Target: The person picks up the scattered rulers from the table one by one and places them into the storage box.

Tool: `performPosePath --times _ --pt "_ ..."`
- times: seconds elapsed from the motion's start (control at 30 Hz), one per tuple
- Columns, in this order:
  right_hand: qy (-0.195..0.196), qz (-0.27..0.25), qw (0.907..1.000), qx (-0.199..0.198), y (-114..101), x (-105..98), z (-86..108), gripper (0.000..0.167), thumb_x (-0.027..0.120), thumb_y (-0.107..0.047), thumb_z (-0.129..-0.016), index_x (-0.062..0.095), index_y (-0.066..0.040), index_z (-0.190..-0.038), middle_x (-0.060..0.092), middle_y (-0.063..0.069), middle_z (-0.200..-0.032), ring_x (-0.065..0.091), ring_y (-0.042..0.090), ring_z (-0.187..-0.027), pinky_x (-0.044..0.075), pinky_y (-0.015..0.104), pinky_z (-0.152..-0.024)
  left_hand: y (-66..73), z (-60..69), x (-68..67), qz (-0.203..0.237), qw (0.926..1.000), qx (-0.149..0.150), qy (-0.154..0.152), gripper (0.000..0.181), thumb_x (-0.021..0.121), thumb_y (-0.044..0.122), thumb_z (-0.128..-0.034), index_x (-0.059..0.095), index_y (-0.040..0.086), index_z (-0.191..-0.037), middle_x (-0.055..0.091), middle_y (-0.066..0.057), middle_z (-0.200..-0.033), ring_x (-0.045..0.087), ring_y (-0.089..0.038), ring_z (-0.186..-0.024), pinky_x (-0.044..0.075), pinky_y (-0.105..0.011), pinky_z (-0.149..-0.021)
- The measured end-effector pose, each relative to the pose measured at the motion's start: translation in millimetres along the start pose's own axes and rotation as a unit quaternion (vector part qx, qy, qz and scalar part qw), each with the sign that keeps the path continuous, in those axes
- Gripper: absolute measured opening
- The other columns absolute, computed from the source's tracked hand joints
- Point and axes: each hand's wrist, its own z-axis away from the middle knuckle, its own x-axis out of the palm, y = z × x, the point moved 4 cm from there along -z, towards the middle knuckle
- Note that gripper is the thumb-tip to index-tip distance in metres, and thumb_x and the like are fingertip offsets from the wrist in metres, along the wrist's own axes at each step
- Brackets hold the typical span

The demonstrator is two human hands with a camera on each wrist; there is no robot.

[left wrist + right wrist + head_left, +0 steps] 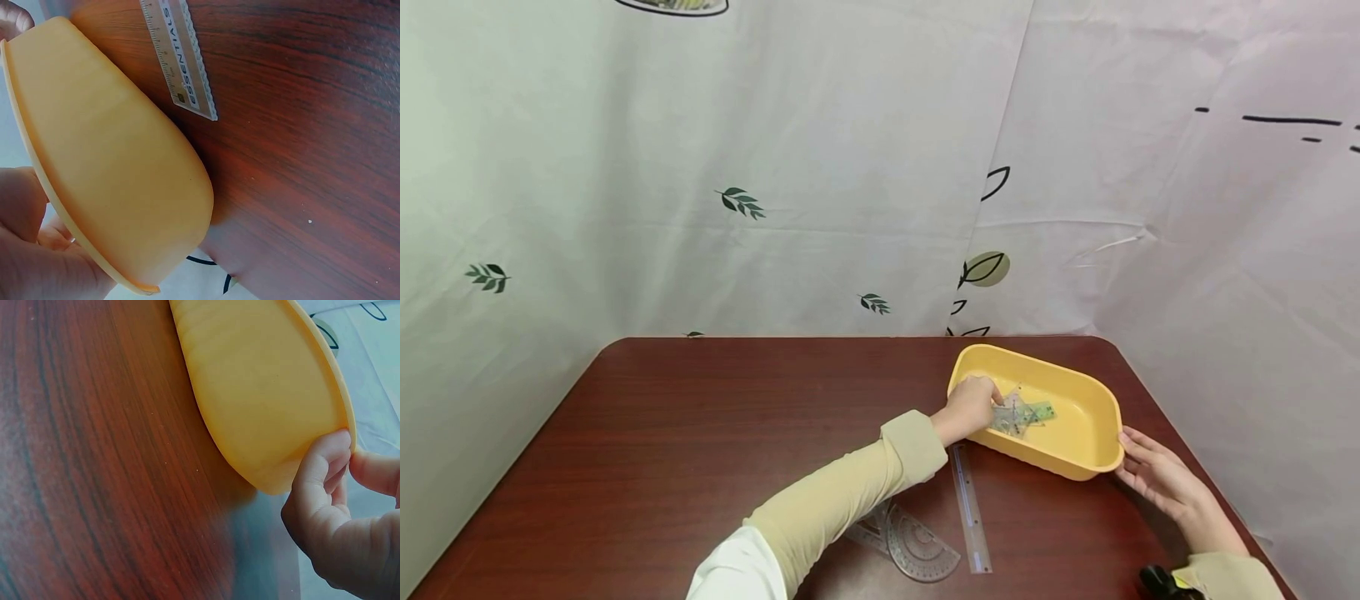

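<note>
A yellow plastic basin (1078, 417) stands at the right of the table. My right hand (1161, 475) pinches the rim at its right end, thumb on one side and fingers beneath, as the right wrist view shows (340, 519). Over the left end, my left hand (970, 407) reaches inside with bent fingers, beside a clear star-like geometry piece (1013, 415) and a green ruler (1042, 412). The basin wall (119, 156) hides part of that hand (37, 244) in the left wrist view, so whether it grips a piece is unclear.
On the table before the basin lie a clear ruler (972, 512), a clear protractor (922, 546) and a clear set square (872, 529), partly under my left forearm. A black object (1161, 581) is by my right sleeve. A patterned cloth (820, 167) hangs behind the table.
</note>
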Motion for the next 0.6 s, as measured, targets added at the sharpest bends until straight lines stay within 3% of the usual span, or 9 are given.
performPosePath --times 0.13,0.3,0.4,0.6 --pt "0.003 0.004 1.0 -0.001 0.8 -1.2 0.4 0.034 0.031 -0.012 -0.105 0.063 -0.023 -0.105 0.064 -0.008 -0.099 0.062 0.006 -0.089 0.053 0.021 -0.077 -0.3 0.1 0.5 0.015 0.9999 0.003 -0.004 0.032 0.06 -0.003 -0.0848 0.074 0.014 -0.107 0.072 0.002 -0.111 0.044 -0.008 -0.061 0.031 -0.018 -0.049" --pt "0.005 0.007 1.0 -0.001 1.4 -2.1 1.4 0.033 0.032 -0.012 -0.105 0.063 -0.023 -0.105 0.064 -0.008 -0.099 0.062 0.006 -0.089 0.053 0.021 -0.077 -1.5 0.2 0.7 0.05 0.9987 0.01 -0.007 0.029 0.054 0.001 -0.0904 0.072 0.011 -0.111 0.073 -0.004 -0.093 0.034 -0.008 -0.043 0.031 -0.018 -0.044" --pt "0.004 0.006 1.0 -0.001 1.6 -2.2 1.9 0.033 0.033 -0.012 -0.105 0.064 -0.024 -0.105 0.064 -0.008 -0.099 0.062 0.006 -0.089 0.053 0.021 -0.077 -1.9 1.3 -0.9 0.055 0.9982 0.022 -0.005 0.026 0.055 0.003 -0.0911 0.072 0.009 -0.111 0.072 -0.005 -0.09 0.039 -0.007 -0.043 0.035 -0.016 -0.046" --pt "-0.013 -0.004 0.9999 -0.005 0.6 -1.6 2.3 0.034 0.031 -0.012 -0.105 0.064 -0.022 -0.106 0.064 -0.008 -0.1 0.062 0.006 -0.09 0.053 0.021 -0.078 0.0 8.0 -8.7 0.056 0.9965 0.06 0.015 0.023 0.067 0.013 -0.0877 0.072 0.008 -0.11 0.074 -0.003 -0.095 0.063 -0.007 -0.072 0.043 -0.013 -0.059"
